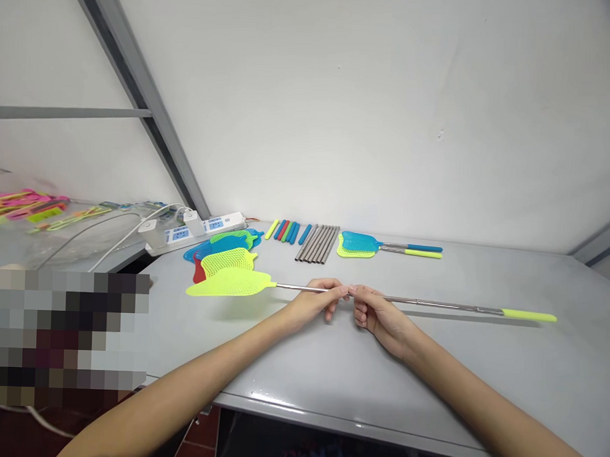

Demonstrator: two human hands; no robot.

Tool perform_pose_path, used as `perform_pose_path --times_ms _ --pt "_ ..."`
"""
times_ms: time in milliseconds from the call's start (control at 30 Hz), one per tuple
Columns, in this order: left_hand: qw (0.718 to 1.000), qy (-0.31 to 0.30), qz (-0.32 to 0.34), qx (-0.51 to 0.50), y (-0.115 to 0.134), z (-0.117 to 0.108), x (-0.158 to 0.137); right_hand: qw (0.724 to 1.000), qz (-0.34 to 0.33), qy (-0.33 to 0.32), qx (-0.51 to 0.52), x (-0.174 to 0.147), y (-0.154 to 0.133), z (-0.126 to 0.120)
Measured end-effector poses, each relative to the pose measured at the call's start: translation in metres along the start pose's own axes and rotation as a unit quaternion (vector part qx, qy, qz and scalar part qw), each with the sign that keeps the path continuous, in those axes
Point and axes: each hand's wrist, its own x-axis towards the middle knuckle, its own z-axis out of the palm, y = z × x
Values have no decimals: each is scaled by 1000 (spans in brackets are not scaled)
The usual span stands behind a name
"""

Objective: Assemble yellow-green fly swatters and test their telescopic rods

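Observation:
Both hands grip a telescopic fly swatter (pixel 435 304), drawn out long and held level above the table. My left hand (pixel 320 299) pinches its metal rod nearer the yellow-green mesh head (pixel 233 282). Close beside it, my right hand (pixel 375 314) is closed round the same rod, fingers curled under. A yellow-green handle (pixel 529 316) forms the rod's right end. Behind the head lie loose swatter heads in yellow (pixel 228 260), blue (pixel 224 246), green and red, partly overlapping. Beyond my hands, several bare metal rods (pixel 317 244) lie side by side.
Several coloured handle grips (pixel 287 231) lie left of the rods. Two swatters with short rods, one blue (pixel 362 242), one yellow-green, lie at the back right. A white power strip (pixel 205 228) with cables stands at the left, near bagged coloured items (pixel 25 209). The grey table (pixel 329 389) meets a wall.

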Motion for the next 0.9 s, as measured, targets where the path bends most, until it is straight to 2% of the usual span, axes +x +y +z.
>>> perform_pose_path --times_ms 900 --pt "1000 -17 -3 -9 2 -1 -1 1000 7 2 5 -1 -1 1"
